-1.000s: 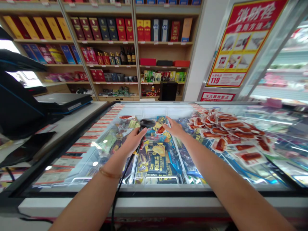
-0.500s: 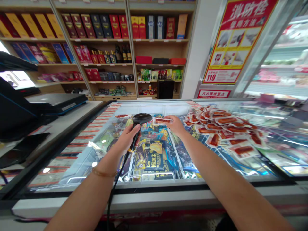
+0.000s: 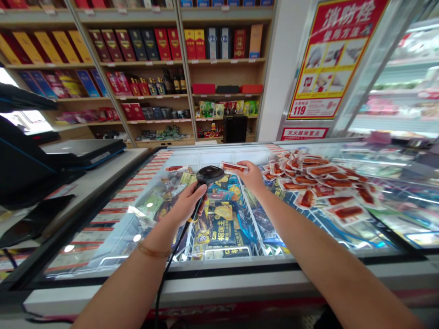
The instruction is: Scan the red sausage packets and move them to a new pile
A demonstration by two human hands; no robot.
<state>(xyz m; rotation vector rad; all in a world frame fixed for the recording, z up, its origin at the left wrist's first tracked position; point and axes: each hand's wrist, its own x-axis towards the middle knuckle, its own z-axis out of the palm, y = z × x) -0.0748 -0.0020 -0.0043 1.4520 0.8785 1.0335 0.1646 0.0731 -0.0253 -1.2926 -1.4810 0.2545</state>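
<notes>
My left hand (image 3: 191,203) is wrapped round the handle of a black corded barcode scanner (image 3: 210,173), its head up and tipped toward the right. Between the fingertips of my right hand (image 3: 252,177) is a clear vacuum pack of reddish-brown sausage (image 3: 233,167), held just right of the scanner's head. Scanner and pack are close together; whether they touch I cannot tell. To the right, many similar packs lie in a heap (image 3: 322,176) on the freezer's glass lid (image 3: 120,230). One single pack (image 3: 175,168) lies apart on the glass, left of the scanner.
Beneath the glass, wire baskets hold bagged frozen goods (image 3: 222,224). A counter at the left carries a weighing scale (image 3: 82,151) and a dark machine. The scanner's cord (image 3: 168,265) hangs over the freezer's front edge. Shelves of boxes (image 3: 147,43) and a red poster (image 3: 338,59) stand behind.
The scanner in my left hand has moved slightly right, closer to the sausage pack. The pack in my right hand has risen and tilted a little. The view has shifted slightly.
</notes>
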